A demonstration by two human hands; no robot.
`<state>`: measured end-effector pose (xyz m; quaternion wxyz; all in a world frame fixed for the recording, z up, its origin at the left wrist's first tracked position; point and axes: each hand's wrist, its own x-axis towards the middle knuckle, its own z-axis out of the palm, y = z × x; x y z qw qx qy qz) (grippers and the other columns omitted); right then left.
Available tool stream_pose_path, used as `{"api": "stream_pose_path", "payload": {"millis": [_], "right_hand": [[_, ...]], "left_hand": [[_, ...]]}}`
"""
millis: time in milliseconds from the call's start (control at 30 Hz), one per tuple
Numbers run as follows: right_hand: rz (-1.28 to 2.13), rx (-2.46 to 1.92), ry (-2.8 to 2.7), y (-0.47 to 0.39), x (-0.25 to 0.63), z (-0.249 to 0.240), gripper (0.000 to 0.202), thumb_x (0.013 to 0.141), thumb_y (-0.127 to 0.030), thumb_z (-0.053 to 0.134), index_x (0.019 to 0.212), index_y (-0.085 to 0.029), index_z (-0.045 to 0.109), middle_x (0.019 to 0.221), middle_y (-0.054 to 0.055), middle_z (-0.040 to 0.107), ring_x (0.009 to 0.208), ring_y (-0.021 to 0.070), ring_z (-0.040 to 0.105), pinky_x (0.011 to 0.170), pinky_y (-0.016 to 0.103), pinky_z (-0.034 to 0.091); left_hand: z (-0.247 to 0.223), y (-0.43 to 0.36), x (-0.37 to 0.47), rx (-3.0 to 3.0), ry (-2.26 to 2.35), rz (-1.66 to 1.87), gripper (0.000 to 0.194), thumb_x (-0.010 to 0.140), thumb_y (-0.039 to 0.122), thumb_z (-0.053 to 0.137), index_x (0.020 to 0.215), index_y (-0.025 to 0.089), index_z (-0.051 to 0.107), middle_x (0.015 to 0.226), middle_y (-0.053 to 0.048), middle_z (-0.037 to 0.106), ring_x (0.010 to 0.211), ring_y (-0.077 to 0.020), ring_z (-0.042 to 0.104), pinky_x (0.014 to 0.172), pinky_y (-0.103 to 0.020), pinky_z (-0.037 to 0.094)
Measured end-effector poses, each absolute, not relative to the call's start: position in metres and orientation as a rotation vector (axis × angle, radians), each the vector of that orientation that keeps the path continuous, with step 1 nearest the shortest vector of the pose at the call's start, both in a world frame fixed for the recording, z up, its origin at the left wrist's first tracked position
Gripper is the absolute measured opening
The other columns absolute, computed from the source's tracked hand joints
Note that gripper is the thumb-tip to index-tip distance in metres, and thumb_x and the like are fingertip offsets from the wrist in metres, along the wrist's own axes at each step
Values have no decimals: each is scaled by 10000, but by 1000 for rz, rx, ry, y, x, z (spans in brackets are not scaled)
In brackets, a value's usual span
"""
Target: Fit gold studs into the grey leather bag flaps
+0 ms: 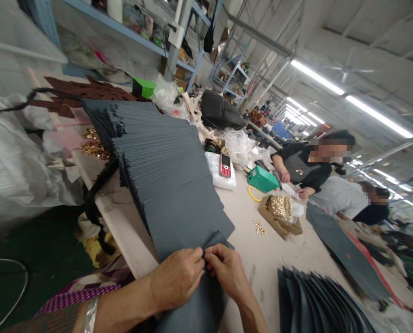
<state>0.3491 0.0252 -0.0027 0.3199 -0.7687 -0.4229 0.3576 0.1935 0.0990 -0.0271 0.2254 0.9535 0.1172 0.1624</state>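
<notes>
My left hand [178, 280] and my right hand [229, 273] meet at the table's near side, fingertips pinched close together. Between them they grip a dark grey fabric panel [195, 307], gathered into a fold where the fingers press. Anything small inside the pinch is hidden by the fingers. Just beyond lies a long fanned stack of similar grey panels [171, 159], frayed along its left edge. To the right of my right hand, small gold-coloured metal pieces [259, 227] are scattered on the table, near an open cardboard box [274, 222] holding many more.
More grey panels [317, 300] stand fanned at the lower right. A red-and-white phone [225, 165] rests on a white packet [215, 178]. Nearby are a yellow ring [254, 193] and a green box [262, 179]. Across the table a co-worker [303, 166] sits with both hands on the tabletop.
</notes>
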Motion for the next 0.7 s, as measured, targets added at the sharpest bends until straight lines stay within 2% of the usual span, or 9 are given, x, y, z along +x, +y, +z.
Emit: {"api": "stream_pose_path", "payload": {"millis": [233, 433, 600, 700], "right_hand": [[974, -2133, -1210, 39, 348, 7, 153, 777, -227, 537, 738, -167, 672, 604, -11, 620, 544, 117, 572, 509, 197, 434], [972, -2238, -1273, 48, 348, 18, 149, 728, -158, 579, 739, -204, 721, 580, -40, 614, 547, 102, 573, 500, 169, 408], [1085, -2214, -1199, 55, 352, 26, 122, 725, -150, 628, 738, -209, 734, 543, -54, 578, 512, 84, 556, 485, 149, 418], [1235, -2224, -1063, 61, 357, 24, 102, 723, -138, 635, 708, -191, 721, 539, -49, 582, 505, 86, 568, 490, 155, 445]], "left_hand": [[-37, 98, 196, 2597, 266, 604, 156, 868, 97, 468, 892, 166, 605, 880, -56, 569, 764, -200, 533, 678, -329, 445], [-48, 99, 199, 2577, 230, 729, 301, 864, 18, 398, 911, 188, 642, 882, -50, 602, 780, -189, 560, 729, -321, 450], [-55, 104, 201, 2677, 129, 1085, 424, 867, -5, 292, 875, 168, 679, 862, -66, 632, 788, -192, 581, 751, -328, 442], [-58, 105, 201, 2718, 100, 1131, 462, 881, 6, 252, 888, 146, 692, 876, -82, 636, 785, -202, 590, 743, -348, 450]]}}
